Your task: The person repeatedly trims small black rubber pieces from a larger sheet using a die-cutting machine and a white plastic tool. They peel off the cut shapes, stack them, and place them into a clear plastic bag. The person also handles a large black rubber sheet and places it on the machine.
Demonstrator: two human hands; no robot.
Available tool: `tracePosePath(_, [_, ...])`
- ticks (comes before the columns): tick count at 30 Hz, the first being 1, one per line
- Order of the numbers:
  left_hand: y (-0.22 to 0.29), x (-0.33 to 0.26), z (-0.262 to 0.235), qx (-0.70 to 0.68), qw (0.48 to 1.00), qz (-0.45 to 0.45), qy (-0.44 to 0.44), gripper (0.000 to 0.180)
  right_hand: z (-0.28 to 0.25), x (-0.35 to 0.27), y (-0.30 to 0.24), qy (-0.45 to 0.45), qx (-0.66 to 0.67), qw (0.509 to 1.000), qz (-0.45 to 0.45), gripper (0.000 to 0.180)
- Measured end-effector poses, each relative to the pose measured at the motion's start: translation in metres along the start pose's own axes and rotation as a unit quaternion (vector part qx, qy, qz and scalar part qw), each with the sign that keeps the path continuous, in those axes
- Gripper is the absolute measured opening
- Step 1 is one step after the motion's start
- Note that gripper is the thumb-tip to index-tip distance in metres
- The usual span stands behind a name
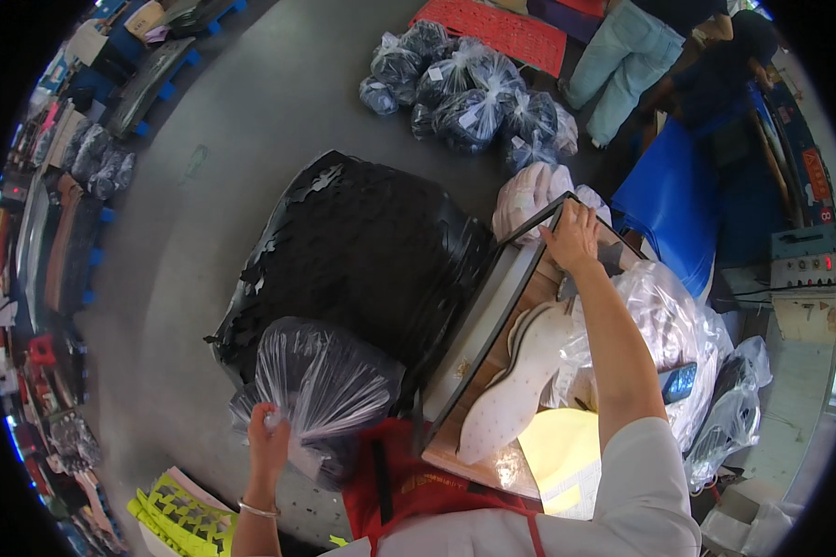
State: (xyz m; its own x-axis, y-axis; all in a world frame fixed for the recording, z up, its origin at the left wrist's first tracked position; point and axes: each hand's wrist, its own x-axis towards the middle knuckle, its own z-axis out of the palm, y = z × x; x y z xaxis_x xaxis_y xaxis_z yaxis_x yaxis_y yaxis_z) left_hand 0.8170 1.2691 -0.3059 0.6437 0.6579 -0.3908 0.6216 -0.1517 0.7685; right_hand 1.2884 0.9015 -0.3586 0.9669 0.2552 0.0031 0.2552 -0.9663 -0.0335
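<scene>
My left hand (267, 444) is closed round the gathered neck of a clear plastic bag (320, 385) with dark contents, which hangs low on the left of my body. My right hand (574, 237) lies at the far corner of a wood-topped table (450, 436), its fingers stretched over the dark rim. Beside that palm is a dark cut piece (608, 258). Pale, dotted, wavy-edged cut pieces (515, 385) lie stacked on the tabletop nearer me. A yellow sheet (562, 450) sits at the near right, partly under my right arm.
A large black container (353, 251) heaped with dark scraps stands left of the table. Filled plastic bags (474, 97) sit on the floor beyond. Clear bags of pale pieces (664, 311) and a phone (678, 382) are at the right. Another person (627, 60) stands at the far right.
</scene>
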Motion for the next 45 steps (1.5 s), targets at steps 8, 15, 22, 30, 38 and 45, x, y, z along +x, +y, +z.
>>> tracePosePath(8, [0.079, 0.121, 0.088, 0.051, 0.991, 0.065, -0.103, 0.02, 0.025, 0.01, 0.004, -0.039, -0.023, 0.998, 0.045, 0.09])
tracePosePath(15, [0.198, 0.266, 0.197, 0.117, 0.951, 0.237, -0.163, 0.015, 0.015, 0.009, 0.004, -0.015, 0.052, 0.998, 0.044, 0.088])
tracePosePath(22, [0.282, 0.41, 0.33, 0.186, 0.895, 0.363, -0.179, 0.023, 0.011, 0.013, 0.004, 0.008, 0.09, 0.995, 0.039, 0.084])
tracePosePath(30, [0.256, 0.51, 0.465, 0.258, 0.877, 0.346, -0.208, 0.035, 0.003, 0.021, 0.002, -0.026, 0.096, 0.993, 0.06, 0.079])
tracePosePath(38, [0.182, 0.475, 0.467, 0.309, 0.818, 0.406, -0.266, 0.033, 0.009, 0.015, 0.004, -0.029, 0.101, 0.992, 0.067, 0.081])
tracePosePath(45, [0.109, 0.331, 0.321, 0.187, 0.892, 0.295, -0.287, 0.02, 0.008, 0.014, 0.003, -0.024, 0.081, 0.994, 0.068, 0.085])
